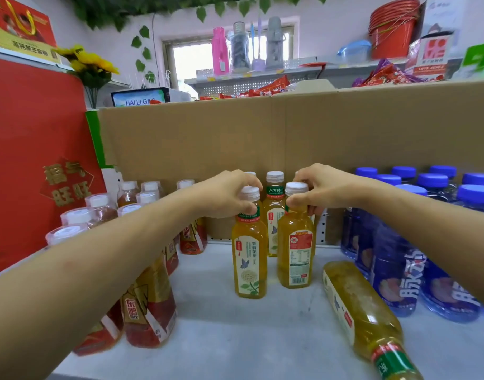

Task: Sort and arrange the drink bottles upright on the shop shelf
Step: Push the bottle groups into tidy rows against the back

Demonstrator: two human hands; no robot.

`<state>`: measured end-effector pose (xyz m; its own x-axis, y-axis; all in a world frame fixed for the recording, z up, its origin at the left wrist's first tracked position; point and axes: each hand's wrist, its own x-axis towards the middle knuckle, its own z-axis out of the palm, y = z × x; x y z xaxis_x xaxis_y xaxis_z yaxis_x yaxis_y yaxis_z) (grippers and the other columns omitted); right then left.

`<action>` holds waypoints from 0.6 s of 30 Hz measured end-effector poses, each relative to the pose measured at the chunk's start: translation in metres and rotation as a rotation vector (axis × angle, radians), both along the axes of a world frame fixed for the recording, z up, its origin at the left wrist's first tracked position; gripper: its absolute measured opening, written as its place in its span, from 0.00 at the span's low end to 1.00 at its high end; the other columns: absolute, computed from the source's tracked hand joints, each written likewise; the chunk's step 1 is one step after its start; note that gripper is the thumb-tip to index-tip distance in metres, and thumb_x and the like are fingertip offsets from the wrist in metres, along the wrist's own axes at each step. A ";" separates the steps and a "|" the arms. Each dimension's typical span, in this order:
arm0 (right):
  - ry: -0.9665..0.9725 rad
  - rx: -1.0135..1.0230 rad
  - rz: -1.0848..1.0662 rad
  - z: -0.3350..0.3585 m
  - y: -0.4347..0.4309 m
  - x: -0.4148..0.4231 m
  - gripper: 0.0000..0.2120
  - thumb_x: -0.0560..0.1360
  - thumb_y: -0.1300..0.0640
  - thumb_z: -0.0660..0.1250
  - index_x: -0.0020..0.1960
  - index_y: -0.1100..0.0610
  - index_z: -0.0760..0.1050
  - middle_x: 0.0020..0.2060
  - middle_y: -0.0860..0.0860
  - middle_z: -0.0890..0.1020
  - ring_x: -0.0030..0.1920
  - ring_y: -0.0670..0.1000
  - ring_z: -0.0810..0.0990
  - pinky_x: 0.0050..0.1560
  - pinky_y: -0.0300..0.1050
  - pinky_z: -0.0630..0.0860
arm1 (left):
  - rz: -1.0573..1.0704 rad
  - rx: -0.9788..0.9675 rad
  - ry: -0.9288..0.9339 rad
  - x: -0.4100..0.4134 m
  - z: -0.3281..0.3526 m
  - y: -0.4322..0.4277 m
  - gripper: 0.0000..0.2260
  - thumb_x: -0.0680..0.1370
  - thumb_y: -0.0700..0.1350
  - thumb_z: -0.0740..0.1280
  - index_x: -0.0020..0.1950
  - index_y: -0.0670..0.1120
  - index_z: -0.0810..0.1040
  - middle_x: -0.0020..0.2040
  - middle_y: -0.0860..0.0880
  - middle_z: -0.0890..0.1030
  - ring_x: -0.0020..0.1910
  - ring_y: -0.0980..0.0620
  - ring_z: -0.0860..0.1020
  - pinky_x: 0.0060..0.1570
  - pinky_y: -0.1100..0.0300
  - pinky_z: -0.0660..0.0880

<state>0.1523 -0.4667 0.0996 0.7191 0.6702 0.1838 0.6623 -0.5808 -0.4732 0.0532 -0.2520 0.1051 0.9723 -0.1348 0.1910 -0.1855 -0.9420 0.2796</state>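
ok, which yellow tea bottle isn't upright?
The front-right tea bottle, lying on its side on the shelf beside the blue-capped bottles, neck toward the camera. The others stand upright, one gripped by the left hand, one by the right hand.

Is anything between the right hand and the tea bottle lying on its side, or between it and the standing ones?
Nothing visible. The lying tea bottle rests on bare shelf nearer the person than the right hand, whose fingers grip an upright tea bottle. Blue-capped bottles crowd its right side only.
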 end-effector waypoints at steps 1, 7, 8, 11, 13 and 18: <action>-0.008 0.006 -0.005 -0.001 0.000 0.002 0.12 0.76 0.47 0.71 0.52 0.54 0.75 0.45 0.51 0.85 0.40 0.48 0.86 0.39 0.42 0.83 | 0.017 0.002 -0.015 0.003 -0.002 -0.001 0.22 0.81 0.48 0.68 0.74 0.52 0.70 0.71 0.48 0.73 0.57 0.54 0.74 0.45 0.65 0.73; 0.020 0.024 -0.001 -0.002 0.002 0.007 0.12 0.76 0.47 0.71 0.53 0.54 0.76 0.44 0.51 0.85 0.40 0.47 0.86 0.37 0.40 0.82 | 0.064 -0.034 -0.012 0.018 -0.004 0.002 0.23 0.81 0.48 0.67 0.76 0.50 0.68 0.72 0.47 0.74 0.62 0.50 0.75 0.52 0.60 0.72; 0.024 0.023 0.000 -0.001 0.002 0.008 0.13 0.76 0.47 0.71 0.53 0.54 0.76 0.44 0.51 0.85 0.40 0.47 0.86 0.37 0.40 0.82 | 0.063 -0.037 -0.004 0.019 -0.003 0.003 0.23 0.81 0.48 0.67 0.76 0.50 0.68 0.72 0.47 0.73 0.64 0.49 0.75 0.53 0.60 0.71; 0.025 0.033 0.002 -0.001 0.004 0.009 0.13 0.76 0.47 0.71 0.53 0.54 0.75 0.44 0.51 0.85 0.39 0.46 0.86 0.35 0.38 0.80 | 0.062 -0.047 -0.009 0.019 -0.005 0.005 0.24 0.81 0.48 0.67 0.76 0.50 0.67 0.73 0.47 0.72 0.67 0.48 0.73 0.54 0.60 0.72; 0.013 0.046 -0.004 -0.002 0.006 0.010 0.13 0.76 0.47 0.71 0.53 0.54 0.75 0.43 0.51 0.84 0.38 0.45 0.86 0.33 0.36 0.80 | 0.067 -0.059 -0.037 0.019 -0.008 0.005 0.24 0.81 0.48 0.67 0.77 0.49 0.67 0.74 0.47 0.71 0.69 0.48 0.72 0.54 0.61 0.72; -0.038 0.057 -0.016 -0.007 0.015 0.014 0.14 0.75 0.47 0.71 0.55 0.54 0.75 0.43 0.50 0.84 0.38 0.46 0.85 0.34 0.39 0.82 | 0.064 -0.064 -0.103 0.021 -0.013 0.003 0.24 0.81 0.46 0.67 0.77 0.47 0.67 0.77 0.47 0.68 0.72 0.47 0.69 0.56 0.63 0.68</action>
<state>0.1662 -0.4515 0.0928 0.7216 0.6462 0.2485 0.6711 -0.5647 -0.4804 0.0742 -0.2486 0.0923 0.9534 -0.0577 0.2963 -0.1567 -0.9336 0.3223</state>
